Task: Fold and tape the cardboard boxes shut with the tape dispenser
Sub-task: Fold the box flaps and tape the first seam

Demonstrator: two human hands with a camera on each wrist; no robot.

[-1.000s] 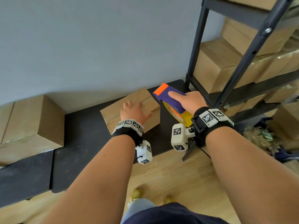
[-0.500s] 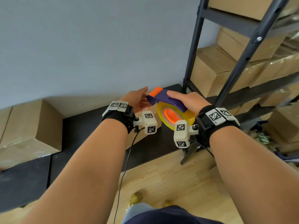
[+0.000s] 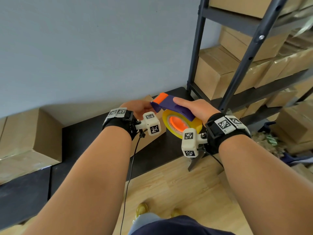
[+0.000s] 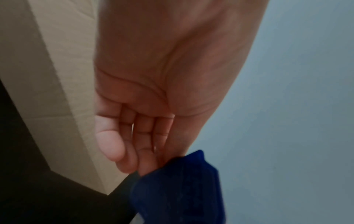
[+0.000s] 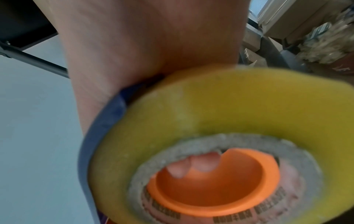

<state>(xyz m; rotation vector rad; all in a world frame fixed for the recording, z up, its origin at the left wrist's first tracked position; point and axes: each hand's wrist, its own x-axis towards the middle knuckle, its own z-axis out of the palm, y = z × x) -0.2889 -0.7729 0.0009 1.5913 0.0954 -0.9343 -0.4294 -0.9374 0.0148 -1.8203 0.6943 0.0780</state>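
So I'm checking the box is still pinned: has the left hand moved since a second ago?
Yes. The left hand left the cardboard box, moving right to the tape dispenser.

Both hands (image 3: pixel 169 111) on tape dispenser (image 3: pixel 171 106) above cardboard box (image 3: pixel 147 141)

Wall (image 3: pixel 84 48) close behind cardboard box (image 3: pixel 147 99); shelf post (image 3: pixel 196 48) blocks right; black mat (image 3: pixel 81 138) open leftward.
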